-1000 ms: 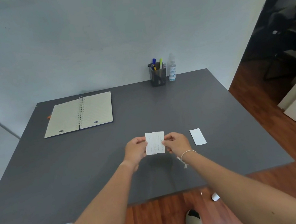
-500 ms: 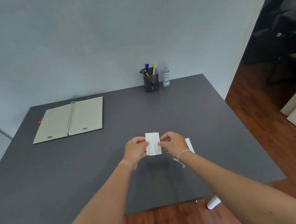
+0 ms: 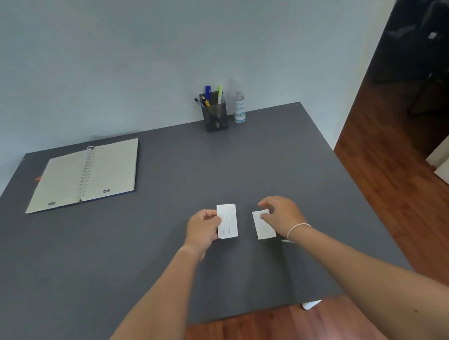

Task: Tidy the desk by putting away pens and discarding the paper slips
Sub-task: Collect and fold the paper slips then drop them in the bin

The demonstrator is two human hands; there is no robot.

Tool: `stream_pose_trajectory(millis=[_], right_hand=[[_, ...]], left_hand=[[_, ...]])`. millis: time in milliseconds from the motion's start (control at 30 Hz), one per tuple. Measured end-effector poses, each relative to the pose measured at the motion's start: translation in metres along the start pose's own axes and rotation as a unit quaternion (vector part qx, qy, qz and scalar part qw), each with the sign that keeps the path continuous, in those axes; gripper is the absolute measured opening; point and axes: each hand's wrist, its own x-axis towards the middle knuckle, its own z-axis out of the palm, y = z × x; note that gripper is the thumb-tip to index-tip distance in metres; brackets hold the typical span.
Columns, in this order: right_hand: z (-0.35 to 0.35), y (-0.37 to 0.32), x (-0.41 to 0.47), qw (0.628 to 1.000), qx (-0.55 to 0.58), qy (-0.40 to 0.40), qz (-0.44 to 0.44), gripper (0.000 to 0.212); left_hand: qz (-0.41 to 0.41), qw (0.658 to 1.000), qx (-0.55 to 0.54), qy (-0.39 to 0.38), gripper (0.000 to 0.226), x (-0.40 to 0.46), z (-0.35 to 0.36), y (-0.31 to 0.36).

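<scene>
My left hand (image 3: 202, 228) pinches a small stack of white paper slips (image 3: 227, 221) just above the dark grey desk (image 3: 140, 240). To their right, another white slip (image 3: 263, 225) lies flat on the desk, and my right hand (image 3: 281, 213) rests its fingertips on that slip's top edge with fingers curled over it. A dark mesh pen holder (image 3: 215, 116) with several pens stands at the desk's far edge.
An open spiral notebook (image 3: 84, 174) lies at the far left. A small clear bottle (image 3: 239, 107) stands right of the pen holder. Wooden floor runs along the desk's right side and in front, with a white object (image 3: 311, 304) under the front edge.
My right hand has let go of the stacked slips and moved right onto the slip lying on the desk. The left hand keeps the stack alone.
</scene>
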Motion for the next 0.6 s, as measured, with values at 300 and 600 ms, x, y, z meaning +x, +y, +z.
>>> stream_pose_trajectory(millis=[300,600], right_hand=[[-0.007,0.017,-0.002,0.955,-0.252,-0.128,-0.096,0.068],[-0.003,0.017,-0.008,0.943,-0.277,-0.122,-0.14,0.075]], left_hand=[[-0.02,1.0,-0.004,0.005,0.014,0.0,0.006,-0.011],[-0.028,0.999,-0.016,0.009,0.015,0.001,0.008,-0.019]])
